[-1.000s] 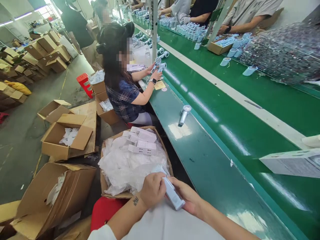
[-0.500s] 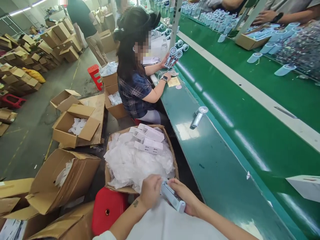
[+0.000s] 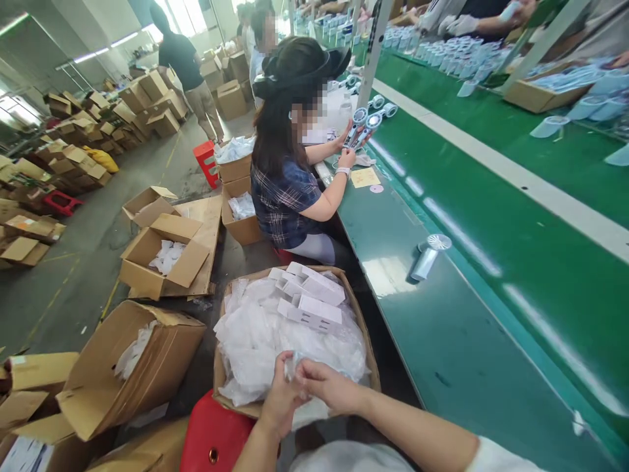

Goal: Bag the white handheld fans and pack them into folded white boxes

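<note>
My left hand (image 3: 278,398) and my right hand (image 3: 324,383) meet over the near edge of an open cardboard box (image 3: 367,357) full of clear plastic bags (image 3: 255,341). Both hands have their fingers pinched on a thin plastic bag (image 3: 291,367) at the box's front. The pale fan body I held earlier is out of sight. Small white cartons (image 3: 314,301) lie on top of the bags at the back of the box. A handheld fan (image 3: 426,257) lies alone on the green conveyor belt (image 3: 466,328), to the right of the box.
A seated co-worker (image 3: 289,190) ahead holds two fans (image 3: 361,128) at the belt's edge. Open cardboard boxes (image 3: 162,255) stand on the floor to the left, with a red stool (image 3: 216,439) by my knee. More people and fan parts (image 3: 442,56) line the far side.
The view has swung left and down. My hands have moved from my lap up to the bag box, and the pale fan body they held is no longer visible.
</note>
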`<control>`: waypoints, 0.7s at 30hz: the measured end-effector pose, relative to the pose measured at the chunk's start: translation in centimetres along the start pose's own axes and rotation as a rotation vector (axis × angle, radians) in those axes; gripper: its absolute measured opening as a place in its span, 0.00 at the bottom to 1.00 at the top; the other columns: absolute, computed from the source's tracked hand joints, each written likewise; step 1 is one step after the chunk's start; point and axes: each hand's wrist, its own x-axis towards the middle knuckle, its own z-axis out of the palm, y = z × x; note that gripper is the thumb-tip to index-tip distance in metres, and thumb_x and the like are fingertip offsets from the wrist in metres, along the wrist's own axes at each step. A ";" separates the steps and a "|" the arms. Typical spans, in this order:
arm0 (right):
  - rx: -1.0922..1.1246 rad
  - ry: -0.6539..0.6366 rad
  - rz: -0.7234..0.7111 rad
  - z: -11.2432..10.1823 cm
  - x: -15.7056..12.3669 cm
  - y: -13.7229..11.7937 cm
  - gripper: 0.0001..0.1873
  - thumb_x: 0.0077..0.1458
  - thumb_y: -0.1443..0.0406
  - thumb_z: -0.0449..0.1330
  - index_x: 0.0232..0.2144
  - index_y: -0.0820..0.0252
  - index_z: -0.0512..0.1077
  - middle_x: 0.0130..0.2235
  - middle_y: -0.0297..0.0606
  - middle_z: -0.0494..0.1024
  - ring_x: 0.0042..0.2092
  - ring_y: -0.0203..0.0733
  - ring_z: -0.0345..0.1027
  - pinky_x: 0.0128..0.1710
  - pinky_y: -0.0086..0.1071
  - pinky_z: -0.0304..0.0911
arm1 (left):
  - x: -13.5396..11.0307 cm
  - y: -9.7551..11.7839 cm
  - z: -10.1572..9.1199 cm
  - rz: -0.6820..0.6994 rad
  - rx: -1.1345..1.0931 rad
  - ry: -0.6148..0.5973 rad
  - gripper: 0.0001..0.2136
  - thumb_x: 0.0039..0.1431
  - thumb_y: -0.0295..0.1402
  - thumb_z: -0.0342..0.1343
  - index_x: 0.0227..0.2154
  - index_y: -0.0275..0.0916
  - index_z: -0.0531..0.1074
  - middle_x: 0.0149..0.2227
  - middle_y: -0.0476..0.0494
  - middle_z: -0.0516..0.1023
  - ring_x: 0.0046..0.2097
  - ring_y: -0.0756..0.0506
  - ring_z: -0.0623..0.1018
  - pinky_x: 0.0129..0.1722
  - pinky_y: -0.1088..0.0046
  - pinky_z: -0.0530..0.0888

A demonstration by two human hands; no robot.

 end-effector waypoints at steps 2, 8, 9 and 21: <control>0.014 -0.193 0.066 -0.5 2.9 -0.5 0.19 0.47 0.51 0.65 0.28 0.59 0.66 0.26 0.27 0.70 0.28 0.33 0.64 0.33 0.28 0.59 | 1.0 0.3 -0.9 -0.099 -0.215 0.028 0.36 0.43 0.56 0.65 0.51 0.49 0.57 0.41 0.45 0.75 0.36 0.46 0.78 0.36 0.71 0.72; 0.061 -0.551 0.147 -1.4 9.6 0.8 0.12 0.42 0.59 0.65 0.28 0.63 0.74 0.25 0.30 0.75 0.34 0.38 0.73 0.45 0.33 0.63 | 4.1 1.2 -4.2 -0.078 -0.308 0.219 0.27 0.40 0.43 0.71 0.37 0.44 0.60 0.29 0.52 0.74 0.30 0.48 0.77 0.30 0.76 0.71; 0.122 -0.558 0.160 -1.1 10.5 1.6 0.12 0.40 0.61 0.65 0.29 0.63 0.75 0.26 0.32 0.76 0.36 0.38 0.74 0.47 0.33 0.63 | 4.3 1.4 -5.0 -0.068 -0.306 0.241 0.27 0.40 0.42 0.71 0.39 0.45 0.61 0.32 0.51 0.75 0.33 0.47 0.78 0.32 0.75 0.72; -1.001 -0.201 -0.135 -4.4 13.2 -1.2 0.21 0.52 0.71 0.56 0.49 0.54 0.72 0.41 0.37 0.78 0.40 0.40 0.72 0.41 0.31 0.65 | 4.1 1.2 -12.7 0.071 -0.206 0.452 0.21 0.30 0.32 0.75 0.26 0.38 0.69 0.43 0.47 0.77 0.38 0.45 0.79 0.35 0.73 0.74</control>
